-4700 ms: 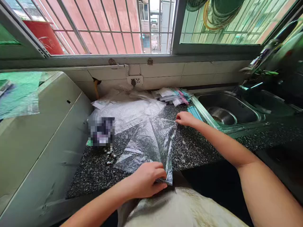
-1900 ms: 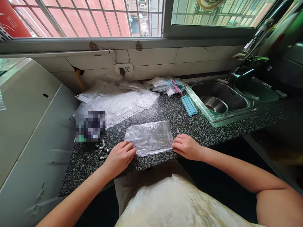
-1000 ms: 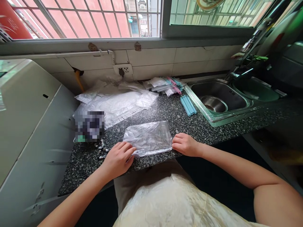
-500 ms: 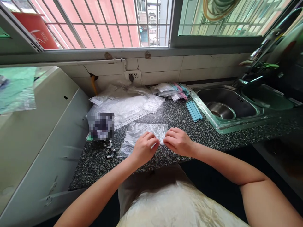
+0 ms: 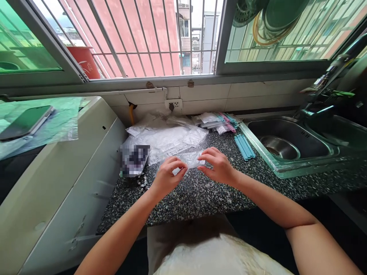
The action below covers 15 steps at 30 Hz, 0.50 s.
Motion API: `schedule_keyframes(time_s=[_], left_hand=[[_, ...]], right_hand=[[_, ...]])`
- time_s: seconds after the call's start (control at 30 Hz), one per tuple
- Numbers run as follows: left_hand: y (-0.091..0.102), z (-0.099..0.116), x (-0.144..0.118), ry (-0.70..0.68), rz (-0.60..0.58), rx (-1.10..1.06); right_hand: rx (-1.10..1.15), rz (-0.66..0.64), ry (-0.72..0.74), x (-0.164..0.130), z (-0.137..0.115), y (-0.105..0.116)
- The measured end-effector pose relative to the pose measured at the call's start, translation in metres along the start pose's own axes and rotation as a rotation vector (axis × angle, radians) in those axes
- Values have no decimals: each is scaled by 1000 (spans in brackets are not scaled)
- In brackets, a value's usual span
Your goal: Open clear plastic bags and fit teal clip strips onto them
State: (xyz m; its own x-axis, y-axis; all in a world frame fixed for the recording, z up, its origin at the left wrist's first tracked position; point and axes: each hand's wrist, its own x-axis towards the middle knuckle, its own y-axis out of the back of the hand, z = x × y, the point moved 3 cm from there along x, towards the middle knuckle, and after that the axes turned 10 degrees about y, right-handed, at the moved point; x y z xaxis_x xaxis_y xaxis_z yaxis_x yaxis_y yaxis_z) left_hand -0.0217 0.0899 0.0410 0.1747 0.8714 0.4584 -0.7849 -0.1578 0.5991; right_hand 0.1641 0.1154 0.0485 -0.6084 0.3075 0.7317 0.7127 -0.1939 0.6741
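A small folded clear plastic bag (image 5: 191,158) is held just above the speckled granite counter (image 5: 206,191). My left hand (image 5: 166,177) pinches its left end and my right hand (image 5: 218,166) pinches its right end, fingertips close together. Right behind the bag lies a heap of clear plastic bags (image 5: 168,135). A blurred dark object (image 5: 134,160) sits to the left of my left hand.
Blue sticks (image 5: 244,146) lie by the steel sink (image 5: 286,139) on the right. Packets of coloured strips (image 5: 218,120) rest against the tiled wall. A white appliance (image 5: 57,168) stands at the left with a phone (image 5: 27,122) on green plastic. Small metal bits (image 5: 142,182) lie near the blurred object.
The bag was spread flat between my hands, then folded smaller. My hands have come together and lifted the folded bag, and the view has tilted up.
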Motion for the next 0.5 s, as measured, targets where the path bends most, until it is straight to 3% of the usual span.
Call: schedule_keyframes(time_s=[0.27, 0.5], left_hand=[[15, -4, 17, 60, 35, -87], [24, -3, 31, 121, 32, -135]], right_hand=[[92, 66, -66, 31, 11, -15], [44, 119, -35, 48, 13, -6]])
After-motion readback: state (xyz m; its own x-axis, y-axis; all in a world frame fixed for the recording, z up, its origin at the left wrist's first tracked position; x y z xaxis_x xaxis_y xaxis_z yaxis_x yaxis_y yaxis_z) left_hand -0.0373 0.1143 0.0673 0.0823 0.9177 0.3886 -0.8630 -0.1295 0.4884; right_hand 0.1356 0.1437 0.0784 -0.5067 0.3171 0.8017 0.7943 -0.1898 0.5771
